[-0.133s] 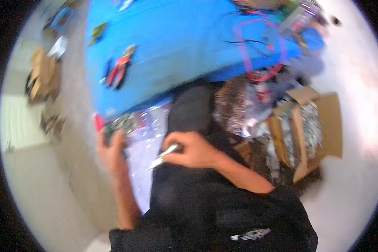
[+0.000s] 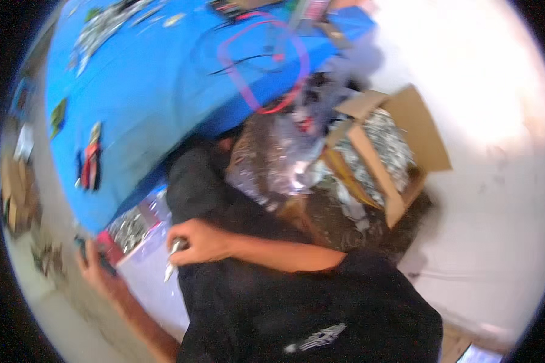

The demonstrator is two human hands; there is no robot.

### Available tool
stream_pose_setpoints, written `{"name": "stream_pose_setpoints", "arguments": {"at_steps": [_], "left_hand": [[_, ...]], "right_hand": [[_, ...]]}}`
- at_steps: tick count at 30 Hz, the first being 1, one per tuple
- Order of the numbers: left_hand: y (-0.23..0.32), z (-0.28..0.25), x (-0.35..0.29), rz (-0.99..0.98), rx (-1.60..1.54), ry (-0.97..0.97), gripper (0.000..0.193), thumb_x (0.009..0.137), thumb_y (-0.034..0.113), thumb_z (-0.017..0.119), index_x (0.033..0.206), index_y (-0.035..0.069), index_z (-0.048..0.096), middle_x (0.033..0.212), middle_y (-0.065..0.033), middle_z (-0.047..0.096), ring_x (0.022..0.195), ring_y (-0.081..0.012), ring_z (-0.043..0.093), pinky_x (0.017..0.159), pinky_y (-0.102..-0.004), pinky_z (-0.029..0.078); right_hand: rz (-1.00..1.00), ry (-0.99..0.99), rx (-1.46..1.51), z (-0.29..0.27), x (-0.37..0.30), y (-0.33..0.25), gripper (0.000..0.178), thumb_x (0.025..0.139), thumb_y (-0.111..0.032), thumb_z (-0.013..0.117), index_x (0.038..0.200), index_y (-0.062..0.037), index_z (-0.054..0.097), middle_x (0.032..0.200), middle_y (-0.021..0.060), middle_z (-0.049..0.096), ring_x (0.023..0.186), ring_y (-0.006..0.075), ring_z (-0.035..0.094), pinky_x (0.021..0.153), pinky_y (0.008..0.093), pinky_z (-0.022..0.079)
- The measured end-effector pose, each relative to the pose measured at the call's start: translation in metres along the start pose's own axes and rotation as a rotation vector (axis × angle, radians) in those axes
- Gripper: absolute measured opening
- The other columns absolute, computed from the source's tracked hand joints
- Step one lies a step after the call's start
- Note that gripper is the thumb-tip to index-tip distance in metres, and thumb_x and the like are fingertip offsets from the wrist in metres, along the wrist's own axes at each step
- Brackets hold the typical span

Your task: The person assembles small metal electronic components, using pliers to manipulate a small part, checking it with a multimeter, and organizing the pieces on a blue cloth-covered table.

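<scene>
My left hand (image 2: 97,272) is at the lower left with its fingers bent round a dark greenish object (image 2: 107,264), too smeared to name. Just beside that hand lies a clear plastic bag (image 2: 148,257) with small silvery pieces (image 2: 129,231) at its far end. Over my dark-clothed leg, my right hand (image 2: 203,242) is closed on a shiny silver metal piece (image 2: 171,260). Its narrow tip points down toward the bag; my fingers cover the rest. Beyond both hands, a pair of red-handled pliers (image 2: 91,160) rests on the blue-covered table (image 2: 145,78).
An open cardboard box (image 2: 430,142) full of silvery pieces stands on the right, beside crumpled clear plastic (image 2: 290,148). A pink-red loop (image 2: 303,57) lies near the table's right edge. More silvery pieces (image 2: 97,33) are heaped at the far left. A cardboard box (image 2: 19,193) stands far left.
The whole view has swung, so table and hands now appear farther left and lower. A silvery heap has come into sight on the table. Both hands keep their holds.
</scene>
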State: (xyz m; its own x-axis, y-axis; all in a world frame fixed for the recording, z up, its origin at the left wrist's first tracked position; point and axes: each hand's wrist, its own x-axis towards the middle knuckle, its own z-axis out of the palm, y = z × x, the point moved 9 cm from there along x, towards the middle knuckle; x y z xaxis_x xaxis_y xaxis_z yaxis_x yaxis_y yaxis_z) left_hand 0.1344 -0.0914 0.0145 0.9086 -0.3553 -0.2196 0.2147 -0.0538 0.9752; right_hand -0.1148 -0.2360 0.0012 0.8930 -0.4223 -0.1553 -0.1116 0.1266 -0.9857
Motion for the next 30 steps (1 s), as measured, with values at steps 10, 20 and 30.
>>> {"name": "stream_pose_setpoints", "arguments": {"at_steps": [10,20,30], "left_hand": [[0.108,0.11,0.007,0.381,0.11,-0.245,0.022,0.1,0.019,0.073,0.116,0.006,0.065,0.089,0.0021,0.064,0.072,-0.0056,0.053,0.061,-0.0238,0.04],[0.143,0.332,-0.199,0.366,0.055,-0.929,0.034,0.095,0.006,0.074,0.127,0.002,0.063,0.108,-0.0042,0.07,0.082,-0.0062,0.058,0.071,-0.0212,0.048],[0.112,0.27,-0.13,0.37,0.227,-0.723,0.029,0.098,0.008,0.071,0.125,0.003,0.061,0.108,-0.0067,0.072,0.068,-0.0058,0.056,0.056,-0.02,0.045]], "right_hand": [[-0.16,0.011,0.123,0.046,0.059,0.022,0.03,0.083,-0.027,0.081,0.088,0.0002,0.068,0.072,0.005,0.064,0.067,0.0128,0.059,0.061,0.0348,0.048],[-0.102,-0.063,0.24,0.063,0.073,0.045,0.033,0.082,-0.027,0.081,0.096,0.0004,0.069,0.068,0.0071,0.067,0.053,0.0164,0.065,0.045,0.0331,0.052],[-0.081,-0.048,0.374,0.037,0.07,0.028,0.033,0.085,-0.028,0.079,0.097,-0.0003,0.066,0.068,0.0065,0.066,0.054,0.0161,0.064,0.044,0.0332,0.051]]}}
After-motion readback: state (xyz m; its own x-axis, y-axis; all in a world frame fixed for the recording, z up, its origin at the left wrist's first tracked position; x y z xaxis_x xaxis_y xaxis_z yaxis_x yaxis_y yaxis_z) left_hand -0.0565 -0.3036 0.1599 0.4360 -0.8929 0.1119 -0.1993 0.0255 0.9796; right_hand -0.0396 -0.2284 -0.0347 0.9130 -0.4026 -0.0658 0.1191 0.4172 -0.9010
